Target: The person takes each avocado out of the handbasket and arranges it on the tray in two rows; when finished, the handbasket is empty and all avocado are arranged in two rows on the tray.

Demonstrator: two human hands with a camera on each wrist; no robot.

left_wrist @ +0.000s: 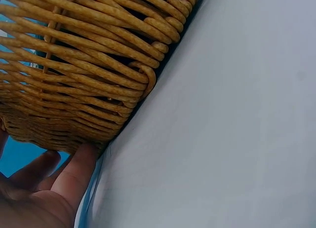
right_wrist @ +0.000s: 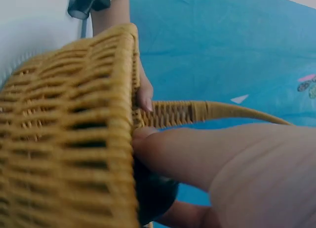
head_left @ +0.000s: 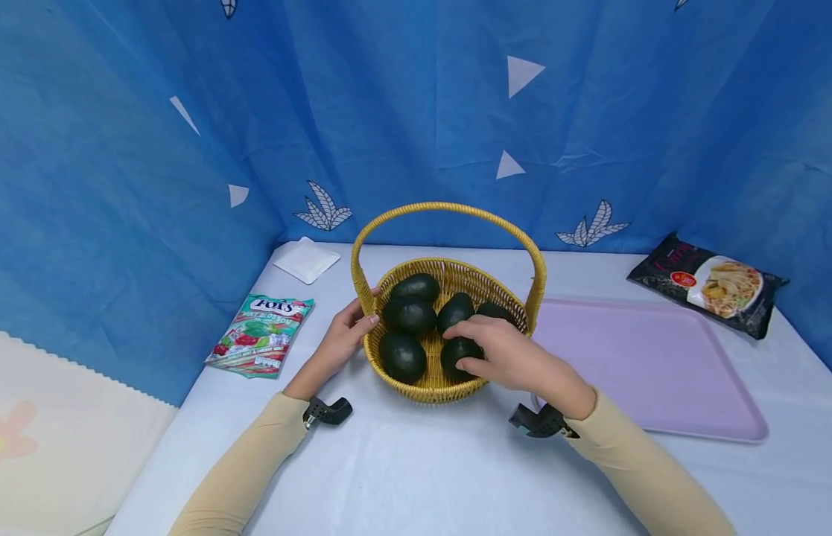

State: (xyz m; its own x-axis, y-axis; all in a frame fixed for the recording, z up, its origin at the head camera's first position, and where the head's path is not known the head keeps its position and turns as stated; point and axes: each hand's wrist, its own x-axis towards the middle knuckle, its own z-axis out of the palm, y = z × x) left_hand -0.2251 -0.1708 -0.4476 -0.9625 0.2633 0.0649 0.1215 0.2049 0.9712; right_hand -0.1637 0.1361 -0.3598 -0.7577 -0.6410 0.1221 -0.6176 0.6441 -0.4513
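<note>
A yellow wicker basket [head_left: 429,393] with a tall hoop handle [head_left: 449,208] stands on the white table and holds several dark green avocados [head_left: 409,314]. My right hand [head_left: 472,344] reaches into its front right, the fingers curled round one avocado [head_left: 451,356]. In the right wrist view the thumb [right_wrist: 197,159] lies over that dark fruit [right_wrist: 153,196], just inside the basket wall [right_wrist: 64,129]. My left hand [head_left: 351,331] grips the basket's left rim, thumb on top. Its fingers [left_wrist: 74,173] touch the woven wall [left_wrist: 74,65] low down.
A pink tray [head_left: 657,372] lies right of the basket, with a black noodle packet [head_left: 710,283] behind it. A candy bag [head_left: 261,335] and a white pad [head_left: 307,260] lie to the left. Blue cloth walls close in the back and sides.
</note>
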